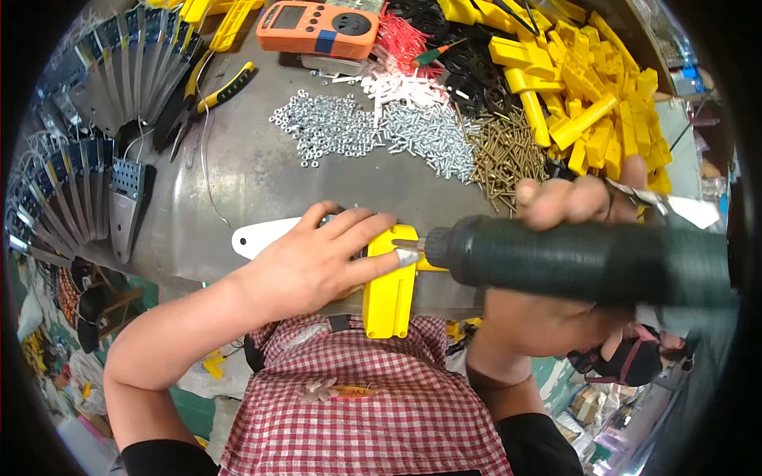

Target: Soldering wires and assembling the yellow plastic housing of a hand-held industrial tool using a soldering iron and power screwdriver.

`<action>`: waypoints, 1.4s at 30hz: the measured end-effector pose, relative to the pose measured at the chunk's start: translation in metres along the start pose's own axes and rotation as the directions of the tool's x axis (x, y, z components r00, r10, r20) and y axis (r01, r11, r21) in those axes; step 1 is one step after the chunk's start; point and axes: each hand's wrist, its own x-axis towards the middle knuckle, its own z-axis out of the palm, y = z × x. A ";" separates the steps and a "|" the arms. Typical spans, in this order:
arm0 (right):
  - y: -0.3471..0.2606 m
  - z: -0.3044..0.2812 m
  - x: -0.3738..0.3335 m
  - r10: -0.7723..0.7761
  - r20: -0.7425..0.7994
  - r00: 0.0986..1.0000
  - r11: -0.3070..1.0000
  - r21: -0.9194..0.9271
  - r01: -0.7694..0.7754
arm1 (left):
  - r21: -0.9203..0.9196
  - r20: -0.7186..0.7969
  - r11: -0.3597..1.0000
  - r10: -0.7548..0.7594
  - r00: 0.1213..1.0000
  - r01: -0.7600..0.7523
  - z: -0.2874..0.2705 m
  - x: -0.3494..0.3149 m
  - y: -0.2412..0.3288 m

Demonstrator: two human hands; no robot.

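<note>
Yellow plastic casing (389,297) is lying at the near edge of the grey metal surface (262,182), its lower end overhanging. The left hand (313,266) is holding it, fingers slightly spread and bending over its upper part; one fingertip is wearing a pale wrap, and the thumb is mostly hidden. The right hand (567,202) is curling its fingers around one dark green, cylindrical power driver (548,258), blurred, whose metal bit is pointing at the casing; whether they are touching, I cannot tell. One smooth white strip (266,238), rounded with a single hole, is running under the left hand. Beyond, three heaps are spreading, too many pieces to count: shiny nuts (333,131), silvery screws (432,143) and brass-coloured screws (504,155). One orange meter (317,28) is resting behind them.
</note>
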 end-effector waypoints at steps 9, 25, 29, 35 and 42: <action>-0.024 -0.111 -0.049 0.292 -0.499 0.816 0.932 0.340 -0.125 | -0.272 -0.121 0.894 -0.400 0.908 0.357 0.007 -0.016 0.005; 0.025 -0.124 -0.059 0.390 -0.626 0.675 0.896 0.426 -0.123 | -0.337 -0.146 0.906 -0.320 0.936 0.257 0.002 -0.008 -0.003; 0.026 -0.122 -0.057 0.328 -0.702 0.632 0.932 0.349 -0.095 | -0.365 -0.099 0.890 -0.328 0.940 0.272 0.003 -0.006 -0.010; 0.026 -0.126 -0.055 0.363 -0.640 0.677 0.911 0.396 -0.113 | -0.407 -0.124 0.860 -0.385 0.915 0.307 0.005 -0.009 -0.003; -0.003 -0.109 -0.046 0.288 -0.650 0.703 0.957 0.169 -0.235 | -0.228 -0.187 0.927 -0.340 0.921 0.296 0.006 -0.018 0.004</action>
